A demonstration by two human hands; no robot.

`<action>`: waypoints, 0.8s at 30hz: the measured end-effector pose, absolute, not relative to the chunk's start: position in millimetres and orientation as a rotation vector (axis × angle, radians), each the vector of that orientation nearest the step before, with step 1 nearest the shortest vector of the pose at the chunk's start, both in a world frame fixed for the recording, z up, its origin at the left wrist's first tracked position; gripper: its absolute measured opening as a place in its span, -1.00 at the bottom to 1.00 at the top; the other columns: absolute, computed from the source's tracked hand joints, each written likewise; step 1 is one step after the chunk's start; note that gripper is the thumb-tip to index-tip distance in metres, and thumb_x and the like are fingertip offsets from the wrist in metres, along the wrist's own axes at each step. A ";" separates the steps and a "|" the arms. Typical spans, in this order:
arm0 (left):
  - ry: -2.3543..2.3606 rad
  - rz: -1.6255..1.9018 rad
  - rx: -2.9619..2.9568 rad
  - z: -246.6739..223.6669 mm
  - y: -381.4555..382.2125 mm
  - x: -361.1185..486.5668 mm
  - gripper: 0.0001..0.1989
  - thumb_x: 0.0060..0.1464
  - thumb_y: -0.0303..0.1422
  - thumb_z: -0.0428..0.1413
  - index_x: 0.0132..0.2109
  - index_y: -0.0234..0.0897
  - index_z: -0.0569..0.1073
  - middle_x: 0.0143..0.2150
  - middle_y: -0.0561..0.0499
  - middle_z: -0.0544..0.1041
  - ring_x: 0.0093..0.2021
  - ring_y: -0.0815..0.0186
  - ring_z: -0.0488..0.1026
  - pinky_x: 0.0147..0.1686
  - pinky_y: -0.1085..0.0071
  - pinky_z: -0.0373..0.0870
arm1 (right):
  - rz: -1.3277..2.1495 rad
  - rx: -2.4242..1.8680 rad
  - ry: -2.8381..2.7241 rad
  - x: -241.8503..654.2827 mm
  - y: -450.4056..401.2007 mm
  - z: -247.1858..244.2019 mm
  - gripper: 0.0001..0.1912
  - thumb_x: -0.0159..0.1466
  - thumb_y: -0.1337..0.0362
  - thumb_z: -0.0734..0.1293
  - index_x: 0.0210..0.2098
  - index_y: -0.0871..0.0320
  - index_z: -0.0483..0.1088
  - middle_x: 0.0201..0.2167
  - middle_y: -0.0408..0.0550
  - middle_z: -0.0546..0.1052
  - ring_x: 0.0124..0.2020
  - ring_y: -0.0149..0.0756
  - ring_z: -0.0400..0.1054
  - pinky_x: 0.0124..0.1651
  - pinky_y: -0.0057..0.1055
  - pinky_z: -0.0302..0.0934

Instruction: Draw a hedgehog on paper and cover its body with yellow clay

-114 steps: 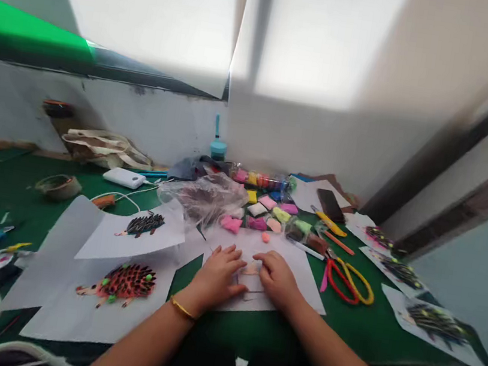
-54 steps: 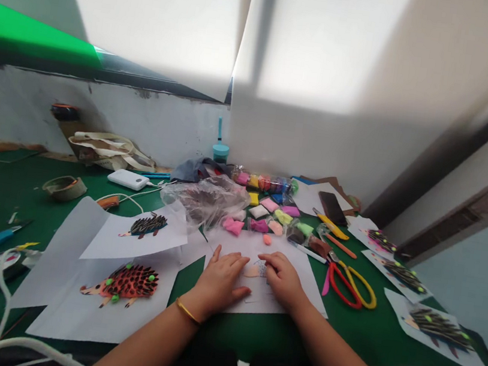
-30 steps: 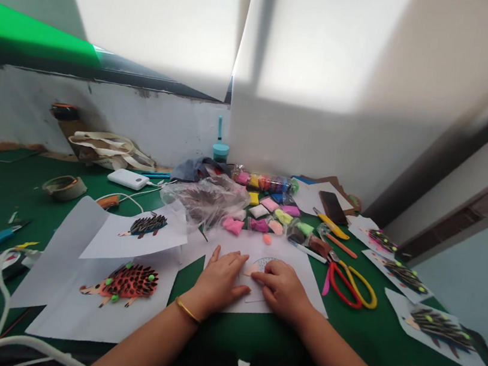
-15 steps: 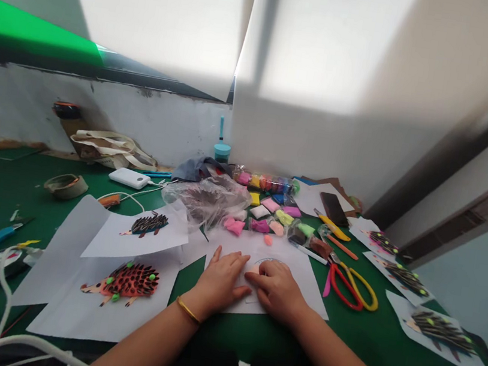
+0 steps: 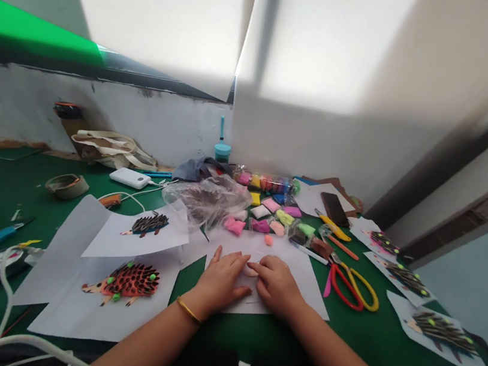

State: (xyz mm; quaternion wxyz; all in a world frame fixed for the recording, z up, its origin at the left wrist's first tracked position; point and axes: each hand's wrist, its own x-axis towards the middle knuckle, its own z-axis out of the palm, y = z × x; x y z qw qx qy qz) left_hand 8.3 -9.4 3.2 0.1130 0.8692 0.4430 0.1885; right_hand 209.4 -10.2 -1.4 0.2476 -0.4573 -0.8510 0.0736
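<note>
A white sheet of paper (image 5: pixel 312 282) lies in front of me on the green table. Spread flat on its left part is my left hand (image 5: pixel 222 280), with the fingers apart and nothing in them. My right hand (image 5: pixel 277 285) rests on the sheet with curled fingers, its index finger touching a small pale peach clay piece (image 5: pixel 252 269) between the hands. Part of that piece is hidden by the fingers. A small orange clay lump (image 5: pixel 268 240) sits above the right hand, near packets of coloured clay (image 5: pixel 260 226).
Hedgehog pictures (image 5: pixel 130 282) lie at the left, others (image 5: pixel 441 332) at the right. Red and yellow scissors (image 5: pixel 350 286), a cutter (image 5: pixel 333 226) and a phone (image 5: pixel 333 208) are right of the sheet. A plastic bag (image 5: pixel 208 199) lies behind; a white cable (image 5: pixel 5 295) curves at the left.
My right hand has shifted slightly up and left, and its index finger now reaches over the top of the peach piece. My left hand has stayed in place.
</note>
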 end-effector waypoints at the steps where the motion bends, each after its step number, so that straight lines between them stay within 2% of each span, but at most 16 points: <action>1: 1.298 0.556 2.547 3.4 -9.3 8.4 -0.34 0.07 -0.21 0.22 0.26 -0.19 0.18 0.19 -0.17 0.40 0.24 0.08 0.28 0.32 -0.16 -0.20 | 0.217 -1.259 -2.289 210.2 -8.5 -2.3 -0.57 0.17 0.45 0.24 0.01 0.08 0.47 -0.25 -0.01 0.41 -0.18 -0.19 0.25 -0.09 -0.25 0.13; 10: 1.308 0.584 2.519 0.2 -7.7 9.2 -0.49 0.03 -0.20 0.26 0.09 -0.20 0.31 0.13 -0.13 0.45 0.24 0.07 0.30 0.32 -0.16 -0.16 | 0.303 -1.246 -2.277 210.0 -4.8 -10.6 -0.63 0.16 0.49 0.25 -0.13 0.04 0.53 -0.31 -0.06 0.38 -0.22 -0.22 0.25 -0.12 -0.29 0.15; 24: 1.302 0.598 2.525 -1.8 -7.0 8.8 -0.41 0.06 -0.18 0.24 0.18 -0.17 0.24 0.17 -0.13 0.42 0.24 0.06 0.29 0.32 -0.17 -0.18 | 0.313 -1.268 -2.317 205.9 -10.1 -5.3 -0.64 0.12 0.49 0.26 -0.16 0.02 0.48 -0.26 -0.09 0.34 -0.19 -0.24 0.20 -0.08 -0.29 0.07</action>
